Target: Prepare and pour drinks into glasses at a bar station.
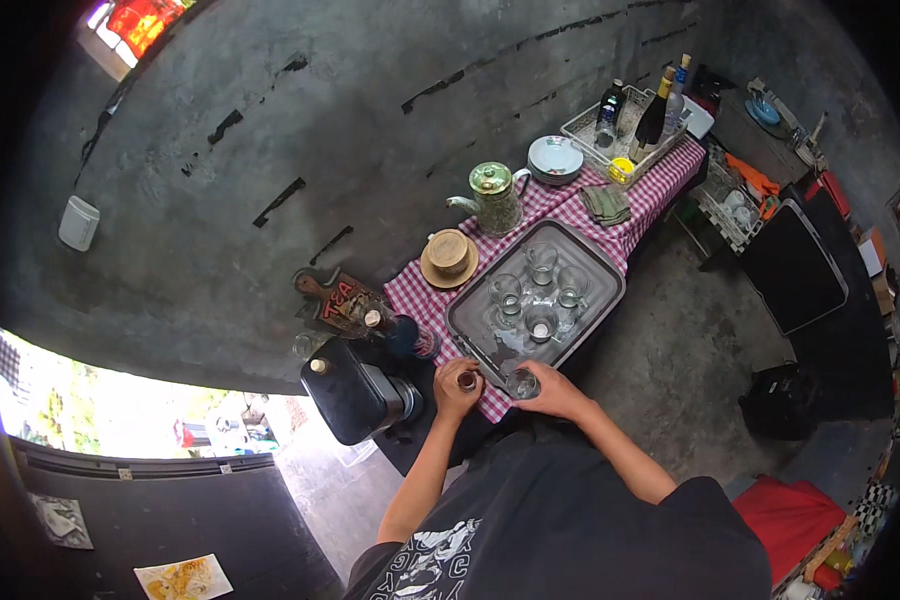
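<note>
My left hand (451, 396) is closed around a small glass (467, 380) with something dark brown in it. Close beside it, my right hand (560, 394) grips a clear drinking glass (521, 384) from its right side. Both hands are at the near end of a grey rectangular tray (611, 262). Several clear glass cups stand in the tray, among them a glass mug (542, 262) at its far side and a glass (541, 327) with a small whitish round spot in its middle. The tray's bottom looks wet.
Behind the tray stand a patterned teapot (496, 205), a wooden cup on a saucer (449, 252) and stacked plates (555, 158). A green cloth (606, 205) lies on the checked tablecloth (660, 195). Bottles stand in a white basket (575, 132). Left is a black dispenser (345, 400).
</note>
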Demonstrator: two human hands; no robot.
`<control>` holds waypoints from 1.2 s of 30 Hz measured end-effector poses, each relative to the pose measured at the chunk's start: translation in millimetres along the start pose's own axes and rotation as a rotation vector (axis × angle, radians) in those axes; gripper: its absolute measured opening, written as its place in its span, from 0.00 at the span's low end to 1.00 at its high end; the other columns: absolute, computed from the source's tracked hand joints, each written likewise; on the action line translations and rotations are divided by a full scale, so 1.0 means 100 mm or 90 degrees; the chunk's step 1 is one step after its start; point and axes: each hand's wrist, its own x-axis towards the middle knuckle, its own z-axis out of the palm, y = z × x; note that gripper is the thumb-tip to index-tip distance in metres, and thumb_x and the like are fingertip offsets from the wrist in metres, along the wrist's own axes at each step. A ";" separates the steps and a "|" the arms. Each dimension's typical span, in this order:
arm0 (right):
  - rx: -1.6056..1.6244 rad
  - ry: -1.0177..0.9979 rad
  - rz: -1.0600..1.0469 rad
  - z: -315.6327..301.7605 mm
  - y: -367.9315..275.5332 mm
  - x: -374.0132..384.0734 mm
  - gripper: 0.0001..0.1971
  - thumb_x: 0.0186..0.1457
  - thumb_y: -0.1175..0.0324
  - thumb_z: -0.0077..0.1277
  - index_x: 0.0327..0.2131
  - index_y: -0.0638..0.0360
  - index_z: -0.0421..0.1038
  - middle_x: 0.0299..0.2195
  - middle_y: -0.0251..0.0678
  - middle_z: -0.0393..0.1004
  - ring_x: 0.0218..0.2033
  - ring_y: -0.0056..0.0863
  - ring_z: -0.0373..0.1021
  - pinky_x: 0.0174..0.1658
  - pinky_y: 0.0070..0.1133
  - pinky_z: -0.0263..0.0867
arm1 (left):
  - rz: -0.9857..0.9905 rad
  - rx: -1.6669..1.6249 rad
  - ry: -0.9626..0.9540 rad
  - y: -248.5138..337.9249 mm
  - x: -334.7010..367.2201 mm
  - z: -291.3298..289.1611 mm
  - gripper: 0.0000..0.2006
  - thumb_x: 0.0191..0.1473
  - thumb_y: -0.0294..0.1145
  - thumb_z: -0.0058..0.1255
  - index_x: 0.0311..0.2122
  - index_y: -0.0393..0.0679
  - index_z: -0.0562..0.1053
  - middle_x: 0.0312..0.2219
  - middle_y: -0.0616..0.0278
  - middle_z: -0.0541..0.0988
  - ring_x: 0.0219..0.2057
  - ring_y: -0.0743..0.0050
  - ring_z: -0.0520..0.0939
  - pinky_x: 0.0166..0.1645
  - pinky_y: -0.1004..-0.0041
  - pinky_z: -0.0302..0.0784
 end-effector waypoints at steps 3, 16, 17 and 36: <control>-0.012 0.001 -0.032 -0.10 -0.01 -0.02 0.31 0.38 0.63 0.67 0.48 0.58 0.67 0.45 0.45 0.72 0.49 0.44 0.68 0.53 0.31 0.64 | -0.001 0.024 -0.016 0.06 0.00 0.05 0.09 0.36 0.29 0.61 0.28 0.45 0.76 0.32 0.63 0.82 0.39 0.62 0.81 0.46 0.66 0.71; -0.076 -0.054 -0.064 -0.34 0.28 0.08 0.32 0.39 0.63 0.67 0.49 0.58 0.67 0.46 0.45 0.71 0.50 0.45 0.67 0.54 0.32 0.63 | 0.007 0.148 -0.114 0.37 0.04 0.26 0.15 0.32 0.30 0.61 0.32 0.47 0.77 0.33 0.62 0.80 0.42 0.62 0.79 0.47 0.62 0.68; -0.074 -0.059 -0.057 -0.35 0.29 0.09 0.31 0.38 0.63 0.67 0.48 0.58 0.67 0.46 0.45 0.72 0.49 0.45 0.67 0.53 0.32 0.63 | 0.014 0.158 -0.117 0.40 0.07 0.27 0.14 0.33 0.30 0.60 0.32 0.47 0.77 0.33 0.62 0.80 0.41 0.62 0.79 0.46 0.62 0.68; -0.114 -0.057 -0.057 -0.41 0.51 -0.03 0.33 0.37 0.63 0.68 0.48 0.61 0.66 0.44 0.47 0.72 0.49 0.46 0.67 0.54 0.33 0.63 | 0.034 0.202 -0.214 0.53 0.22 0.47 0.12 0.31 0.29 0.58 0.28 0.43 0.78 0.30 0.56 0.81 0.37 0.55 0.80 0.45 0.60 0.71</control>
